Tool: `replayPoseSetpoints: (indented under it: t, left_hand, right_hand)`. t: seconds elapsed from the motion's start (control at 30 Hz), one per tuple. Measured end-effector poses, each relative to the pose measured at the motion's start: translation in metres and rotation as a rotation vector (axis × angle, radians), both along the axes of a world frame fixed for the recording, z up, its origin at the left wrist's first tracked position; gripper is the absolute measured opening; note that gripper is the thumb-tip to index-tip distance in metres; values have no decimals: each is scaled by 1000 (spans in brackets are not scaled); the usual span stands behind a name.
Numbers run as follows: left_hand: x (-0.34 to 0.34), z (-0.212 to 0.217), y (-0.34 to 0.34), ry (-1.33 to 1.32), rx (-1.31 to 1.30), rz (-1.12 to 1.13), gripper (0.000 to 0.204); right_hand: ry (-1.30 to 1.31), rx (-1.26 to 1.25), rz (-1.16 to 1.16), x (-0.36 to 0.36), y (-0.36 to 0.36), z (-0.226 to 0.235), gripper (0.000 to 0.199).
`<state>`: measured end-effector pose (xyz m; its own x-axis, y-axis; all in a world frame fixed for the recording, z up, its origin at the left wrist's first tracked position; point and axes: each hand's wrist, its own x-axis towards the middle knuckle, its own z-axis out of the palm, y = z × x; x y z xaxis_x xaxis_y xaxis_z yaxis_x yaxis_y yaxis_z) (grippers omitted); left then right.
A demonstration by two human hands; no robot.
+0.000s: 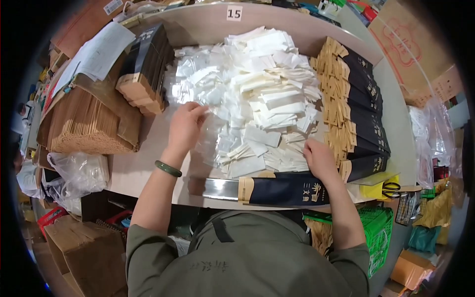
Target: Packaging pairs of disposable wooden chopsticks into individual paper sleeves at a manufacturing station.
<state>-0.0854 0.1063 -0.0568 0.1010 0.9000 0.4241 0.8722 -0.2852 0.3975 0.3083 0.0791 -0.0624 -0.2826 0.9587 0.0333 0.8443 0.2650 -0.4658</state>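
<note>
My left hand point(188, 126), with a green bangle point(168, 169) on its wrist, reaches over the left side of a heap of clear plastic packets point(205, 81). Its fingers are bent together at the packets; whether one is pinched is too small to tell. My right hand point(319, 156) rests by the right edge of a pile of white flat packets point(277, 94), fingers curled, what they grip hidden. Between my forearms, a black-and-tan paper sleeve point(284, 188) lies along the table's front edge. A shiny silver strip point(221, 188) shows at its left end.
Black-and-tan sleeves point(363, 104) line the right side. More folded sleeves point(143, 69) and a carton of brown cardboard pieces point(89, 119) stand left, papers point(96, 52) on top. Scissors point(391, 189) lie at the right corner, above a green crate point(373, 237). A raised board point(203, 22) borders the back.
</note>
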Motion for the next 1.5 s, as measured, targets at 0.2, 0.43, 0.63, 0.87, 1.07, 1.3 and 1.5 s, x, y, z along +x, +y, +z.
replayPoseSetpoints:
  t: [0.2, 0.43, 0.63, 0.87, 1.07, 1.3, 1.5]
  left_hand:
    - [13, 28, -59, -374, -178, 97, 15]
    - [47, -10, -162, -219, -400, -39, 23]
    - [-40, 25, -146, -195, -138, 142, 37]
    - [-219, 168, -74, 395, 82, 608, 26]
    - [-213, 154, -36, 303, -210, 638, 26]
    - [-217, 157, -50, 464, -136, 655, 31]
    - [-191, 54, -197, -926, 260, 700, 15]
  right_hand:
    - [177, -5, 35, -22, -3, 11, 18]
    - [93, 247, 297, -67, 29, -1, 12]
    - [-161, 332, 361, -74, 40, -22, 9]
    - [130, -138, 355, -133, -10, 62, 14]
    - [-101, -126, 720, -179, -61, 20, 5]
    - [60, -186, 583, -196, -68, 6, 12]
    - [203, 140, 523, -173, -77, 26, 18]
